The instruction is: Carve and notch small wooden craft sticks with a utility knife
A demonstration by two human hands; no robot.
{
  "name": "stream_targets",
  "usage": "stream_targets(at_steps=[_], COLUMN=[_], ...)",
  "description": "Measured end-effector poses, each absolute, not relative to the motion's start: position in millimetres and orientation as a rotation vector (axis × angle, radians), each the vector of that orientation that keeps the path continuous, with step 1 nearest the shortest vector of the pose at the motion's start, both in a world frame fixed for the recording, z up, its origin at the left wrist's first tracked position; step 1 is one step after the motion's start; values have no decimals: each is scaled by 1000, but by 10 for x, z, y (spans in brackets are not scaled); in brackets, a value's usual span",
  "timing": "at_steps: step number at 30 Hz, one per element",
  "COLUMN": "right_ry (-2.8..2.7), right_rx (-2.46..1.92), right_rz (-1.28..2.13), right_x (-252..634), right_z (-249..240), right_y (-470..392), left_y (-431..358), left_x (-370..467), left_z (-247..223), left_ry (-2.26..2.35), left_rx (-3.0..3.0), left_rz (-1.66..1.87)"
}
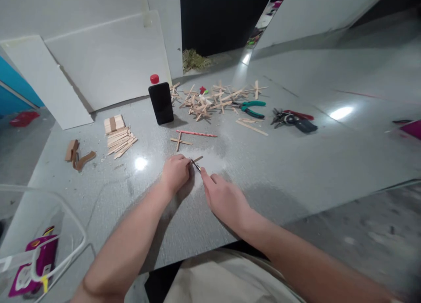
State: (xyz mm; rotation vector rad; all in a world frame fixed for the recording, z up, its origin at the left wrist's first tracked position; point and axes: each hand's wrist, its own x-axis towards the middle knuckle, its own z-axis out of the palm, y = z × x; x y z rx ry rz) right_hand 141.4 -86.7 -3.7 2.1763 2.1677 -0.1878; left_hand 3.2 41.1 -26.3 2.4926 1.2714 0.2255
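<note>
My left hand (177,171) is closed and presses a small wooden craft stick (198,158) against the table, with one end sticking out past the fingers. My right hand (223,197) is wrapped round a slim metal-bladed craft knife (196,165), whose tip meets the stick beside my left fingertips. Pale dust lies on the tabletop around them. Just beyond my hands lie two crossed sticks (179,141) and a red-and-white patterned pencil (197,133). How the stick sits under my left fingers is hidden.
A black phone (161,103) stands upright behind the pencil, near a red cap (154,79). Crossed sticks (200,108) are piled beyond, with green-handled pliers (253,108) and keys (289,119) to their right. Stacked sticks (120,140) and brown strips (79,158) lie left.
</note>
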Motion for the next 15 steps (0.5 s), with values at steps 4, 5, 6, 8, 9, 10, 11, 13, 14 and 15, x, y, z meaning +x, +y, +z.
stream_targets(at_steps=[4,5,6,8,9,10,11,13,14,15], right_ry=[2195,2204,2210,2220,2223,2224,2225,2219,2212,2203], right_rx=[2170,2172,2176,2185,2192,2200,2209,2231,2241,2250], right_rz=[-225,-236,-247,-267,-277,-287,-298,-318,-327,-336], right_x=[1423,1428,1434,1445,1449,1452,1454,1454,1452,1449], right_z=[15,21,24,20,14,7,-2,-18,-23,-25], right_y=[-756,-726,-700,-664,-658,-659,-667,-699,-720,-743], left_y=[432,433,432,429,426,423,418,408,403,399], left_x=[37,39,40,43,47,51,57,69,75,80], left_z=[-279,-283,-286,-289,-289,-288,-286,-281,-279,-276], left_ry=[1267,1270,1276,1292,1300,1311,1321,1343,1353,1361], left_rx=[2464,2458,2452,2441,2436,2432,2428,2423,2422,2422], left_rz=[244,247,248,247,247,248,250,250,247,241])
